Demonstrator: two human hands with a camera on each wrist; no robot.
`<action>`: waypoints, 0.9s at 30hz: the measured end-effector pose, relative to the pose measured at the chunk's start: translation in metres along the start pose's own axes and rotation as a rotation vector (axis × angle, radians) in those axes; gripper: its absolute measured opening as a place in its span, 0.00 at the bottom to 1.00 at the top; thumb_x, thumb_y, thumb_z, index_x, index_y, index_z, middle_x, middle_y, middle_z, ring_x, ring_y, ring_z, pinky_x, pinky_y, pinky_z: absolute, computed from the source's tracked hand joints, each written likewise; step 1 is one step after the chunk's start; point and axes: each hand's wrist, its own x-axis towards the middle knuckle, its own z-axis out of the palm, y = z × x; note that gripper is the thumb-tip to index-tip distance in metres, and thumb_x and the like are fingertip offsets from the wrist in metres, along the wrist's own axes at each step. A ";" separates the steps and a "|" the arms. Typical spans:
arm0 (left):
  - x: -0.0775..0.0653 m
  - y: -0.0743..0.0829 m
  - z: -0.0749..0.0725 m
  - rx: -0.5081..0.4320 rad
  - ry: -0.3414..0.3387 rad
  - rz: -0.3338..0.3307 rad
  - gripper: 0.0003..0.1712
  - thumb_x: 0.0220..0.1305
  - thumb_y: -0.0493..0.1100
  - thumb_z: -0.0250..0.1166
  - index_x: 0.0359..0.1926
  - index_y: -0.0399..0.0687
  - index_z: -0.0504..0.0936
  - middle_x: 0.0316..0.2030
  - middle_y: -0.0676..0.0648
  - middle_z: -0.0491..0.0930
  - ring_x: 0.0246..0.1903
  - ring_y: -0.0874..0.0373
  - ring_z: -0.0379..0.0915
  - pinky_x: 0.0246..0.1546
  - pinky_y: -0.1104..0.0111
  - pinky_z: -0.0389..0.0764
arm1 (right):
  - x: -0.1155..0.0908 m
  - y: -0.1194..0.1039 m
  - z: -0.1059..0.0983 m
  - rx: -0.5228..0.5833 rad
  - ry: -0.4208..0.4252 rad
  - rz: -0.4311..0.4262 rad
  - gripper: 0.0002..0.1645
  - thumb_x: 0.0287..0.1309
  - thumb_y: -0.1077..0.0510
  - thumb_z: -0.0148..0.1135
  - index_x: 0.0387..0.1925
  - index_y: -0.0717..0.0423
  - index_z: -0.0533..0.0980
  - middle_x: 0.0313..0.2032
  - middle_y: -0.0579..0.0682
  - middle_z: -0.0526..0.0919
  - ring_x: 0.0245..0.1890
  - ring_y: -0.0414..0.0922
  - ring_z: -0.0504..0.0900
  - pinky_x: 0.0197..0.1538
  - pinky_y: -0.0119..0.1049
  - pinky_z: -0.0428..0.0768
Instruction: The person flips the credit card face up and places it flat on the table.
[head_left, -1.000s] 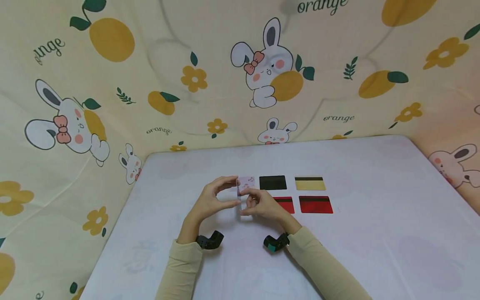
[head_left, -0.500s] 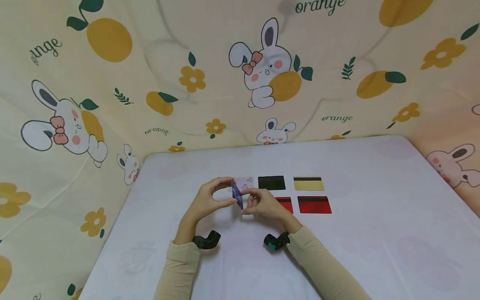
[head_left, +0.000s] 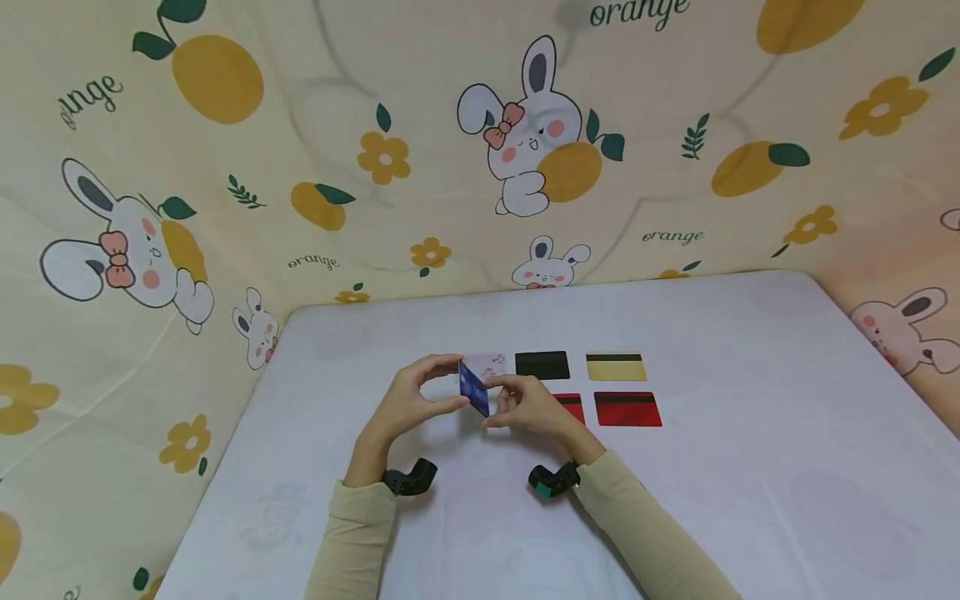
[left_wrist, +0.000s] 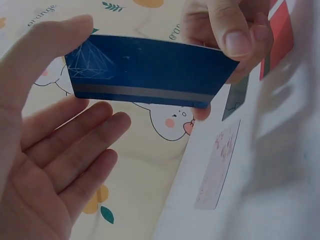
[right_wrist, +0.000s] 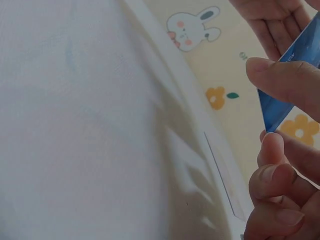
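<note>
Between both hands, above the white table, a blue card (head_left: pixel 473 389) is held on a slant. My left hand (head_left: pixel 416 396) grips one end, thumb on one long edge and a fingertip on the opposite edge. At the other end my right hand (head_left: pixel 532 406) pinches the card with thumb and fingers. The left wrist view shows the dark blue card (left_wrist: pixel 150 70) with a grey stripe and a pale line pattern. Right behind it, a pale pink floral card (head_left: pixel 491 363) lies partly hidden.
A black card (head_left: pixel 542 365) and a gold card (head_left: pixel 615 369) with a dark stripe lie to the right on the table (head_left: pixel 712 467). Nearer are two red cards, one whole (head_left: pixel 628 410), the other partly covered by the right hand. A printed cloth (head_left: pixel 420 200) hangs behind the table.
The blue card has turned from nearly edge-on to showing its blue face to the head camera. My left hand has shifted slightly left; both hands keep hold.
</note>
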 end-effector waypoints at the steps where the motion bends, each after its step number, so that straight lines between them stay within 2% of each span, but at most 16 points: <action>1: 0.000 0.000 0.000 0.003 -0.002 -0.003 0.33 0.52 0.40 0.74 0.60 0.42 0.74 0.54 0.42 0.80 0.56 0.47 0.77 0.61 0.51 0.73 | 0.000 0.001 0.000 -0.008 0.003 0.007 0.35 0.44 0.61 0.75 0.56 0.65 0.74 0.24 0.51 0.76 0.21 0.37 0.69 0.25 0.27 0.69; 7: -0.001 -0.005 -0.003 0.014 -0.008 -0.037 0.33 0.51 0.41 0.74 0.60 0.46 0.75 0.52 0.42 0.81 0.54 0.46 0.78 0.60 0.50 0.74 | -0.001 0.003 -0.004 -0.035 0.018 0.045 0.36 0.44 0.60 0.75 0.58 0.62 0.74 0.25 0.48 0.76 0.20 0.37 0.69 0.23 0.27 0.68; 12: -0.002 -0.009 -0.006 0.014 -0.012 -0.050 0.34 0.51 0.41 0.74 0.61 0.43 0.74 0.51 0.42 0.82 0.53 0.46 0.79 0.60 0.49 0.74 | -0.002 0.000 -0.007 -0.030 0.025 0.049 0.37 0.44 0.61 0.75 0.59 0.62 0.73 0.26 0.51 0.77 0.19 0.37 0.68 0.22 0.27 0.68; 16: -0.002 -0.010 -0.007 0.013 -0.020 -0.047 0.35 0.51 0.41 0.74 0.61 0.40 0.73 0.50 0.41 0.82 0.51 0.45 0.80 0.59 0.48 0.74 | -0.002 0.001 -0.008 -0.038 0.028 0.047 0.37 0.44 0.61 0.75 0.58 0.63 0.73 0.28 0.56 0.77 0.21 0.38 0.68 0.23 0.26 0.67; 23: -0.002 -0.011 -0.007 0.040 -0.018 -0.061 0.35 0.51 0.41 0.74 0.61 0.39 0.74 0.47 0.41 0.83 0.48 0.48 0.79 0.54 0.49 0.77 | -0.001 0.003 -0.009 -0.051 0.037 0.056 0.36 0.43 0.60 0.76 0.58 0.61 0.74 0.26 0.49 0.76 0.22 0.38 0.69 0.24 0.26 0.67; 27: -0.002 -0.012 -0.009 0.052 -0.021 -0.093 0.36 0.50 0.41 0.75 0.61 0.40 0.74 0.42 0.40 0.82 0.43 0.48 0.79 0.53 0.51 0.77 | -0.001 0.002 -0.011 -0.047 0.038 0.049 0.36 0.44 0.60 0.75 0.58 0.62 0.74 0.27 0.53 0.77 0.22 0.38 0.69 0.25 0.26 0.68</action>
